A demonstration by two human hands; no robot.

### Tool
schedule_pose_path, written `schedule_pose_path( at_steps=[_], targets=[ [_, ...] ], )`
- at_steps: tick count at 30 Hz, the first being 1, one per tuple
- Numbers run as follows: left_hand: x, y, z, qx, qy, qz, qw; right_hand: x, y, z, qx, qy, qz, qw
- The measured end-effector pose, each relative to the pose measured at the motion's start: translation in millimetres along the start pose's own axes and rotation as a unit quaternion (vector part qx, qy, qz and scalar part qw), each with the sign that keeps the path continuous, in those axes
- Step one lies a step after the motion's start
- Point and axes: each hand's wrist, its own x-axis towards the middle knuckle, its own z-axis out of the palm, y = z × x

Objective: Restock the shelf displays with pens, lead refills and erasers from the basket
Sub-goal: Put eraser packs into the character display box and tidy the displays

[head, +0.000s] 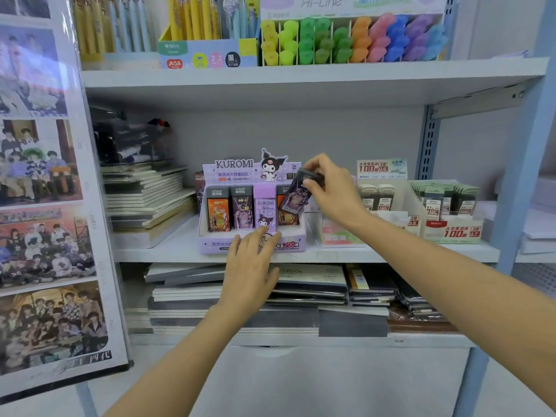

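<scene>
Step in hand, likely: slotting lead refill pack (294, 195) into Kuromi display box (215, 245). Right hand (331, 188) pinches pack's top end; pack hangs tilted over the slot at box's 3 o'clock end. Left hand (249, 266), fingers straight, rests on front lip at 6 o'clock. Next: square pack upright, lower it in. Basket not visible.

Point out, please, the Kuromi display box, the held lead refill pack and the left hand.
Kuromi display box (237, 168): head view, header card.
lead refill pack (294, 194): head view, front face.
left hand (251, 266): head view, back of hand.
</scene>
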Motion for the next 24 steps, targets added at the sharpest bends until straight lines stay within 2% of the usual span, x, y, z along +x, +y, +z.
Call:
schedule_pose_path(
  at_steps=[4, 11, 17, 21, 24],
  targets=[
    [0.3, -3.6, 3.1, 0.048, 0.004, 0.012, 0.999, 0.5, 5.4, 17.7, -0.033, -0.059, -0.014, 0.998],
    [1.9, -8.2, 4.3, 0.057, 0.008, 0.025, 0.998, 19.2, 13.8, 19.6, -0.096, -0.140, -0.027, 0.985],
    [0.8, -6.4, 1.9, 0.056, 0.007, 0.021, 0.998, 31.5, 9.4, 35.5, -0.131, -0.113, -0.047, 0.984],
    [-0.8, -6.4, 1.6, 0.057, 0.006, 0.025, 0.998, 30.2, 14.6, 36.6, -0.129, -0.084, -0.025, 0.988],
    [-0.9, -6.7, 1.2, 0.057, 0.007, 0.022, 0.998, 30.3, 14.0, 33.5, -0.137, -0.099, -0.020, 0.985]
  ],
)
